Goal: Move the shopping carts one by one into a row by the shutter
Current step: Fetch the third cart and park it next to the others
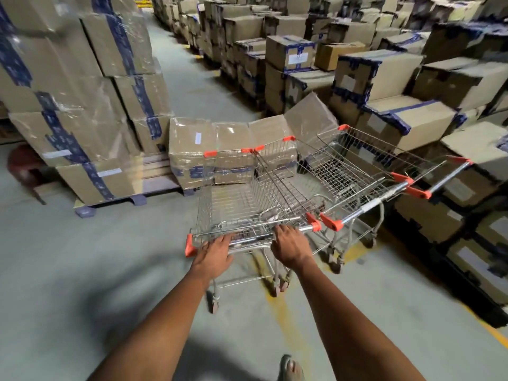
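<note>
A wire shopping cart with orange corner caps stands straight in front of me on the grey floor. My left hand grips the left part of its handle bar, and my right hand grips the right part. A second cart stands beside it on the right, angled away, its handle touching or nearly touching the first cart's right end. A third handle with orange ends shows behind the second cart. No shutter is in view.
Wrapped cardboard boxes on a pallet rise at the left. A low wrapped box stack sits just ahead of the cart. Rows of boxes fill the right side. An aisle runs ahead between them. A yellow floor line passes under the cart.
</note>
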